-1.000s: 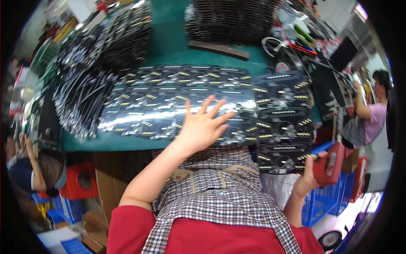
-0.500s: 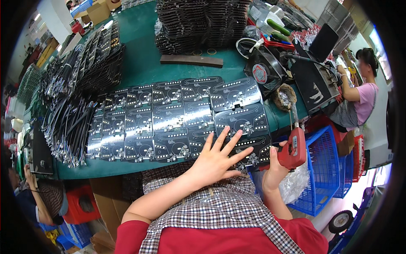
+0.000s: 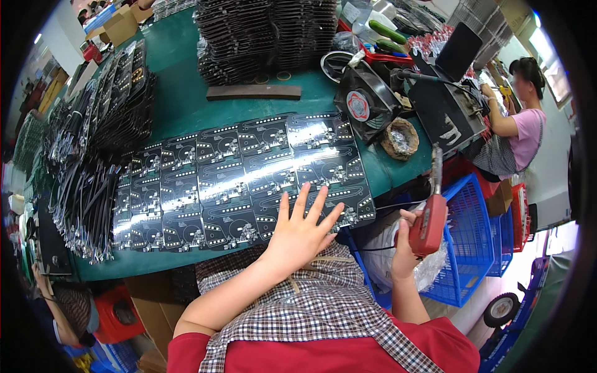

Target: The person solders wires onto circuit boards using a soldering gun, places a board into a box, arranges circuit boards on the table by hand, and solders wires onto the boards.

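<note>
Rows of black circuit boards (image 3: 221,177) with small pale parts lie overlapping across the green table. My left hand (image 3: 298,233) rests on the boards at their near right edge, fingers spread and holding nothing. Off the table's right side, my right hand (image 3: 405,252) is closed round the red handle of a soldering gun (image 3: 429,227). Its metal tip points up and away from me, apart from the boards. Beyond the tip stands a rough brown bowl (image 3: 399,140) with greyish bits inside.
Bundles of black wires (image 3: 84,205) lie left of the boards. Tall board stacks (image 3: 267,37) stand at the back, behind a dark bar (image 3: 254,92). A black fan (image 3: 367,102) sits back right. Blue baskets (image 3: 469,236) are at my right; a co-worker (image 3: 522,127) sits farther right.
The soldering gun's tip has come away from the bowl. The boards at the right end, tilted before, now line up with the rows. The whole view has shifted slightly.
</note>
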The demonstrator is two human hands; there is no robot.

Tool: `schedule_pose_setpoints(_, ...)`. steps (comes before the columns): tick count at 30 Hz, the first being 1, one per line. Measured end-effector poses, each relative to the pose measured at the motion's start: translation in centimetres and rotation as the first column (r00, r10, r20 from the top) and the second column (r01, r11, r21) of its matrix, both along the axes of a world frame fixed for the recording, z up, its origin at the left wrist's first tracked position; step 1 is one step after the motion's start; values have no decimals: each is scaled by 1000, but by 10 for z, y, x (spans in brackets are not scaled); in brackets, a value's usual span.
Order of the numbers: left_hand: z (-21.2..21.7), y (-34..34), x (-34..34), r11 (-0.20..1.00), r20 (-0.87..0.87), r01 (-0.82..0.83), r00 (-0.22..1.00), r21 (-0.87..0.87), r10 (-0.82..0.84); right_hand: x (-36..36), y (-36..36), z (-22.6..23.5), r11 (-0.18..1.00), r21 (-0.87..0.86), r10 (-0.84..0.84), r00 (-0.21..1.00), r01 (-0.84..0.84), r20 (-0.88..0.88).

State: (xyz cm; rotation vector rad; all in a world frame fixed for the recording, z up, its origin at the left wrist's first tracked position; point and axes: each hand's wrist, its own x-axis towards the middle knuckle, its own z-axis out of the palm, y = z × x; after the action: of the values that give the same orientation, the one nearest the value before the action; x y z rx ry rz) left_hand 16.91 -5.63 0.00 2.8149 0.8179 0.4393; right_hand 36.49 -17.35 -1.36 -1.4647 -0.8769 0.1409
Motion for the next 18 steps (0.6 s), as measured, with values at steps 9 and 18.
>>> schedule_pose_setpoints(9,7,8,8,1000,-50,7,999,1,-7,56,67,72,993,115,-53,883,-1,467)
schedule_pose_setpoints(18,40,23,-15,994,73,-86,994,68,81,61,69,114,950,283,-222,927,135,304)
